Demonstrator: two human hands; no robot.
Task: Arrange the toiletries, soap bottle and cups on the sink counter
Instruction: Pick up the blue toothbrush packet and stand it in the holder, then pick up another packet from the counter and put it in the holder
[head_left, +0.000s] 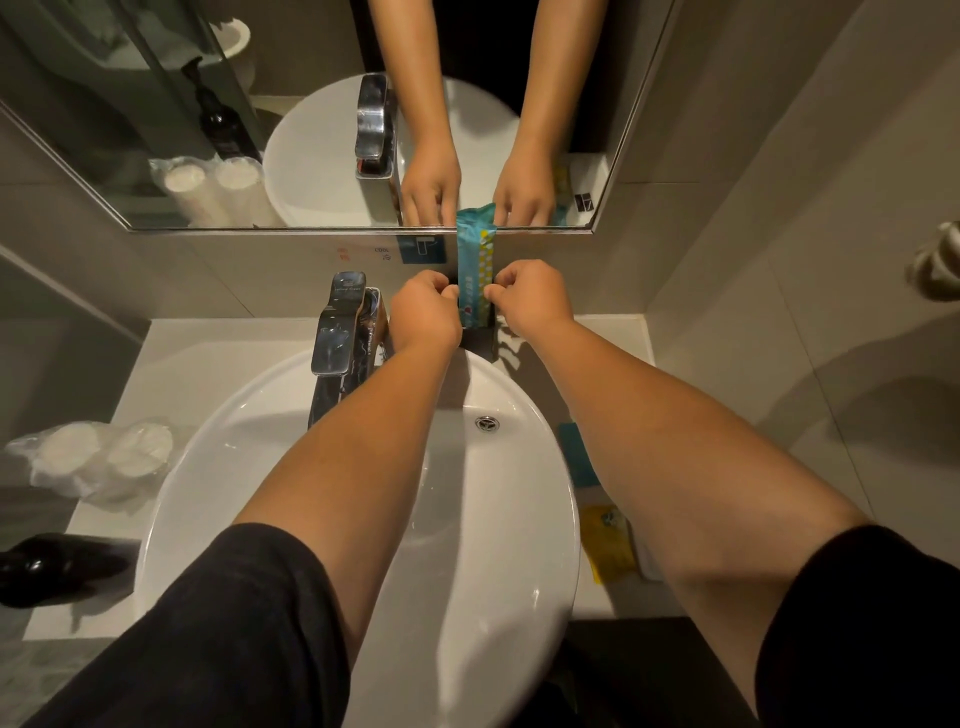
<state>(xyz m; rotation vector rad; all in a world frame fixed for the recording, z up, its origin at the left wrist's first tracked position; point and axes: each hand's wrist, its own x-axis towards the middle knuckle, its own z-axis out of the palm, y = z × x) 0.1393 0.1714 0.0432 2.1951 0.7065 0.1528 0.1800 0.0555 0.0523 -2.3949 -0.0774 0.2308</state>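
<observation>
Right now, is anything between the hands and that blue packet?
No. Both hands, left and right, already pinch the blue packet, standing upright in a dark holder against the back wall.

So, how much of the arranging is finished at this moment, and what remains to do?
Probably done: the two wrapped cups stand together on the counter left of the basin. In hand: the left hand and right hand pinch a teal packet, standing it upright in a dark holder against the back wall. Left: the yellow sachet and another teal item lie loose on the right, and the dark soap bottle lies at the left edge.
</observation>
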